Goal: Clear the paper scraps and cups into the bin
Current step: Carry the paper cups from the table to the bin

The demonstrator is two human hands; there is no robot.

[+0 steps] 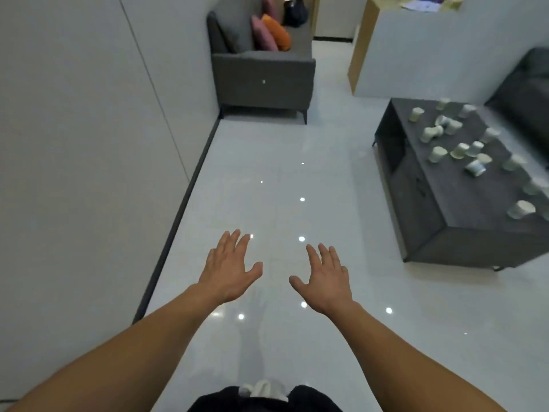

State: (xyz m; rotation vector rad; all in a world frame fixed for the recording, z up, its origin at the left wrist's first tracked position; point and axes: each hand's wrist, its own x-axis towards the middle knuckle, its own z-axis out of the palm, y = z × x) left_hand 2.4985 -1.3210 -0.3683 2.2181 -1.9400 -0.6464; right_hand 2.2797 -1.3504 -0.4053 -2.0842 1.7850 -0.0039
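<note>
"Well, what have the hands got hold of?"

"Nothing. The left hand (228, 269) and the right hand (325, 281) are both stretched out palm-down over the glossy white tiled floor (267, 179). Their fingers are straight and spread, the thumbs point toward each other, and the forearms are bare."

"And the cups?"

"The small pale paper cups (463, 150) are scattered over the top of the low, boxy dark grey table (445, 209) at the right, well apart from either hand. Some stand and some lie tipped on their sides. They are too blurred to tell more."

"What lies between?"

"Shiny floor, dotted with bright points of reflected light."

"And round about?"

"A charcoal fabric sofa (261, 81) with squared arms stands ahead, beside the smooth pale grey wall (74, 144). Pink cushions (263, 34) and a rounded orange cushion (277, 32) are propped on it. A dark skirting strip (184, 203) runs along the foot of the wall. Another dark sofa (528, 84) sits beyond the table at the right edge."
</note>
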